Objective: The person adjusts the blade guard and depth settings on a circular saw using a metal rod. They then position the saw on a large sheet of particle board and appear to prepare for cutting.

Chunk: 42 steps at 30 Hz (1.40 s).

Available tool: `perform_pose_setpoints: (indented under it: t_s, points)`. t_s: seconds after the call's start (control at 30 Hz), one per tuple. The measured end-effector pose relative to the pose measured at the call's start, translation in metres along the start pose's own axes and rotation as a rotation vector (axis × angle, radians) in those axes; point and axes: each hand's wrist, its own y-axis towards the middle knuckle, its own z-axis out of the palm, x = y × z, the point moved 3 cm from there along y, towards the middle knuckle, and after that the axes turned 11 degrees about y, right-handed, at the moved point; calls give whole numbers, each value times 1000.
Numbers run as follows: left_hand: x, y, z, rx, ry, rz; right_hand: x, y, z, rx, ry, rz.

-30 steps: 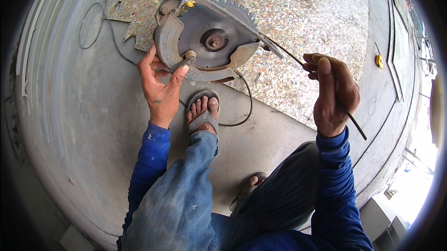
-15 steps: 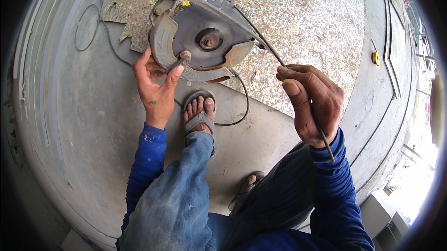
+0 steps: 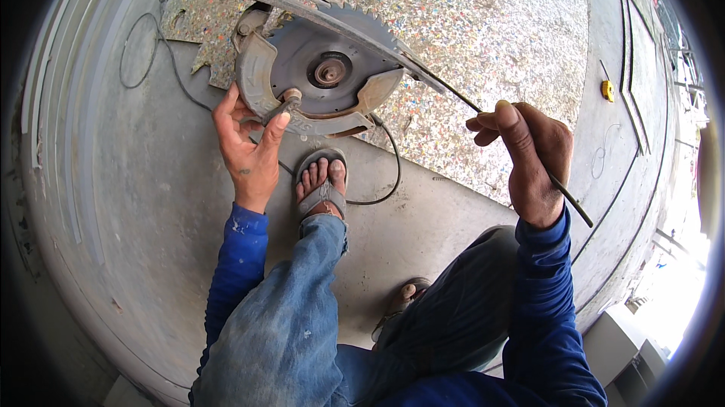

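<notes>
Two grips: left (image 3: 247,154) half-curled — saw (image 3: 298,52); right (image 3: 540,165) pinched — rod (image 3: 462,97).

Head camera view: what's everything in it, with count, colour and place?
circular saw: 1, grey, upper middle
rod: 1, dark, centre right
board: 1, multicoloured, top centre
small tool: 1, yellow, far right
cords: count unclear, dark, left, top, centre
strips: several, pale grey, left edge
box-like thing: 1, whitish, lower right
floor: 1, grey, throughout
sandals: 2, grey, below the saw
jeans: 1 pair, blue, bottom centre
sleeves: 2, blue, both sides
feet: 2, in sandals
left hand: 1, bare, on the saw
right hand: 1, bare, holding the rod
</notes>
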Motion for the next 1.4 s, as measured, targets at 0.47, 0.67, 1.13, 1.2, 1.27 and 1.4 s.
perform_pose_setpoints:
  t_s: [0.47,0.67,1.13,1.2,1.27,1.4]
  points:
    - [-3,1,2,11,19,-4,8,0,36,36,-158,-444]
    - [-2,1,1,7,31,6,15,0,30,103,-219,-335]
    - [-4,1,0,6,45,22,-31,10,13,73,-210,-17]
    - [-5,1,2,6,39,24,-36,8,19,85,-257,-94]
    - [-5,2,3,10,30,9,-37,9,20,92,-280,-99]
    - [-7,2,2,22,66,0,-43,12,20,88,-253,-75]
